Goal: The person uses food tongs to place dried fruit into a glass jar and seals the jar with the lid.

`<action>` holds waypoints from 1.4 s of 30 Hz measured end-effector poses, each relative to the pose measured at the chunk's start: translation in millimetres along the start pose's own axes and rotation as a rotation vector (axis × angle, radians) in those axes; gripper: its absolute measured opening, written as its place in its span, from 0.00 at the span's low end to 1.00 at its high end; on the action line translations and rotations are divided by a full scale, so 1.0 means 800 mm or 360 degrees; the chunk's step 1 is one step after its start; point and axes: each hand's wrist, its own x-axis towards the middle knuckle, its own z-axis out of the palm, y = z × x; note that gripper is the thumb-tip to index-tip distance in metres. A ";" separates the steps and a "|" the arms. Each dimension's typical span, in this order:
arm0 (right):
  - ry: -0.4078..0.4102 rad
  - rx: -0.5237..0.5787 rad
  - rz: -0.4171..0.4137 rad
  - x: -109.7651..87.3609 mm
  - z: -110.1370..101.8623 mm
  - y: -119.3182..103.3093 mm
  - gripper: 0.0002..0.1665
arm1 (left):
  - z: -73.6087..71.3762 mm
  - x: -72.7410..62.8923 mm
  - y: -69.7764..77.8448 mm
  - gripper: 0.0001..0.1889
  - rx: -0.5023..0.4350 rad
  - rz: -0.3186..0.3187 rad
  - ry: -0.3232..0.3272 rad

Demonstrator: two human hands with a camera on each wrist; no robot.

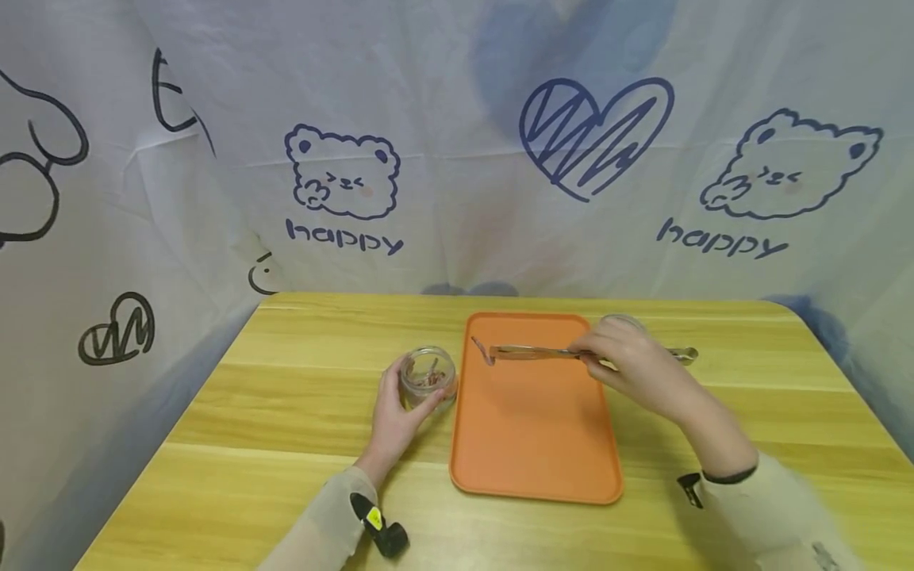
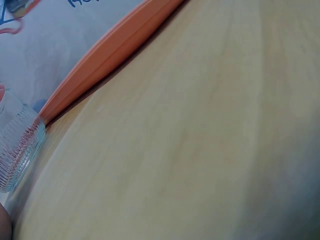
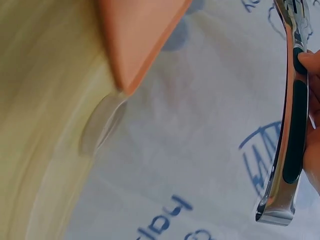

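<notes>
My left hand [image 1: 394,414] grips a small clear glass jar [image 1: 428,358] from its near side, thumb and fingers round it. Small reddish-brown pieces lie inside the jar; its ribbed wall shows at the edge of the left wrist view. In my right hand [image 1: 628,361] are metal tongs [image 1: 531,352], whose dark green grips [image 3: 296,132] show in the right wrist view. A thin, curved, pinkish worm-like strip [image 1: 483,351] hangs at the tongs' tips, over the far left part of an orange tray [image 1: 535,444].
The tray lies on a wood-grain table [image 1: 286,412], just right of the jar. A clear round lid or dish [image 3: 104,122] sits by the tray's far right corner, partly behind my right hand in the head view. A white printed cloth [image 1: 457,198] hangs behind the table.
</notes>
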 end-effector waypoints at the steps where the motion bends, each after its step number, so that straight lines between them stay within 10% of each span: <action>1: 0.0019 0.0002 -0.0015 0.007 0.002 -0.002 0.05 | 0.000 0.000 0.000 0.41 0.0004 0.0002 -0.0001; 14: 0.0049 0.0118 -0.0062 0.058 0.049 -0.016 0.10 | -0.001 0.002 0.003 0.41 -0.0008 0.0013 0.0005; 42: -0.0176 0.0179 0.0021 0.067 0.073 -0.030 0.08 | -0.003 0.005 0.005 0.40 -0.0016 0.0001 0.0009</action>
